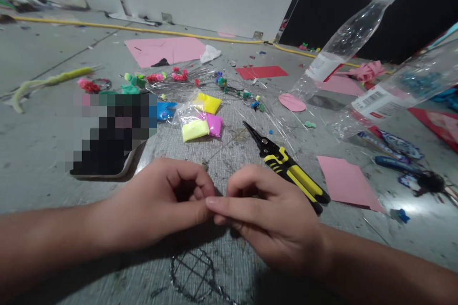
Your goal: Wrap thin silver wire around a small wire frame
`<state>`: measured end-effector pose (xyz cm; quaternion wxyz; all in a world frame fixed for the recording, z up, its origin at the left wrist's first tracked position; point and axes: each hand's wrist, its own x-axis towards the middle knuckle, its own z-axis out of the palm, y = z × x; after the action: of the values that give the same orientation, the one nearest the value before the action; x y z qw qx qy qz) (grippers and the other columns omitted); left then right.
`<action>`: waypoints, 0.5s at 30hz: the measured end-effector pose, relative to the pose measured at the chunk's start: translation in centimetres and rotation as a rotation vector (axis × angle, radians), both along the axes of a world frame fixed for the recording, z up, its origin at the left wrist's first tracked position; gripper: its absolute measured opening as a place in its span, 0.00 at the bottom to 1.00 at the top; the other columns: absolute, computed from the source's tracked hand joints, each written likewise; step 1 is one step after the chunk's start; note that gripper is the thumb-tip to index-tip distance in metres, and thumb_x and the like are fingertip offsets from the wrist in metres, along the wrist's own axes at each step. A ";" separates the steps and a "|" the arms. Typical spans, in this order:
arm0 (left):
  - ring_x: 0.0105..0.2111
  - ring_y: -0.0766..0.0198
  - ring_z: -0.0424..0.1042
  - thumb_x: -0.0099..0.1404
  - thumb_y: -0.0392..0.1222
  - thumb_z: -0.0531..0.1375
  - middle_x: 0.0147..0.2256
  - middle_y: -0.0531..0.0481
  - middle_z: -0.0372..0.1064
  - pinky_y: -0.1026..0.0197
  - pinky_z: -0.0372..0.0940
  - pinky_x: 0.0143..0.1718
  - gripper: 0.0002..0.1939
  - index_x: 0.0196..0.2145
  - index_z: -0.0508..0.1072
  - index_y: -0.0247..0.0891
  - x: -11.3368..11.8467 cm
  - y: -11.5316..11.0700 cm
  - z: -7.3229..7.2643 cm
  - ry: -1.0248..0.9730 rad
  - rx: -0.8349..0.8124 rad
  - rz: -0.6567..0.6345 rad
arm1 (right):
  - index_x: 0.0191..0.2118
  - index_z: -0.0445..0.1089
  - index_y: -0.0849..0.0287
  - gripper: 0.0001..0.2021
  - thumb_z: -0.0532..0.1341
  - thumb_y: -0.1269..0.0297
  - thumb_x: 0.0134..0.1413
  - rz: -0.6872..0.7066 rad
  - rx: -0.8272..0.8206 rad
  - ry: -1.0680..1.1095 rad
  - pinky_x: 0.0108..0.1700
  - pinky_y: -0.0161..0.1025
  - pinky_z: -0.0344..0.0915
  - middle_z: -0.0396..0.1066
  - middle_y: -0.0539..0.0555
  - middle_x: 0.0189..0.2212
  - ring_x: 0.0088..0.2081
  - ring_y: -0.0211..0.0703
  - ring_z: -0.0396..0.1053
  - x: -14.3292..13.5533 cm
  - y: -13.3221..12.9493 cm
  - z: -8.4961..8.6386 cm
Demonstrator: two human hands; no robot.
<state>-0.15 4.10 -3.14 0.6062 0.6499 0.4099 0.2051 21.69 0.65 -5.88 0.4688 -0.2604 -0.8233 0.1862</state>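
Observation:
My left hand [166,205] and my right hand [270,212] meet at the fingertips, low in the middle of the head view. Both are closed in a pinch. Whatever lies between the fingertips is too small or too hidden to make out. A thin wire [225,143] runs over the surface just beyond them. Below the hands lies a round frame of twisted dark wire [192,276] with crossed wires inside. Black-and-yellow pliers [291,169] rest beside my right hand. Small bags of yellow and pink clay [195,131] lie ahead of my hands.
A partly blurred dark phone [103,152] lies at left. Two clear plastic bottles [324,64] [379,100] stand tilted in the view at right. Pink paper [348,183], a red sheet [263,72], loose wires and colourful clay bits [134,83] are scattered around. A yellow cable [143,27] crosses behind.

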 end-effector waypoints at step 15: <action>0.22 0.71 0.67 0.64 0.40 0.69 0.22 0.57 0.72 0.73 0.61 0.22 0.08 0.28 0.78 0.38 -0.1 0.1 0.1 -0.082 -0.130 -0.013 | 0.47 0.79 0.56 0.08 0.65 0.73 0.68 -0.032 0.018 -0.110 0.38 0.38 0.78 0.76 0.55 0.39 0.36 0.40 0.76 0.6 -0.7 1.2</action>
<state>-0.20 4.20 -3.00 0.6647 0.6030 0.3928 0.2007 22.27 0.00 -4.70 0.4281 -0.2790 -0.8452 0.1565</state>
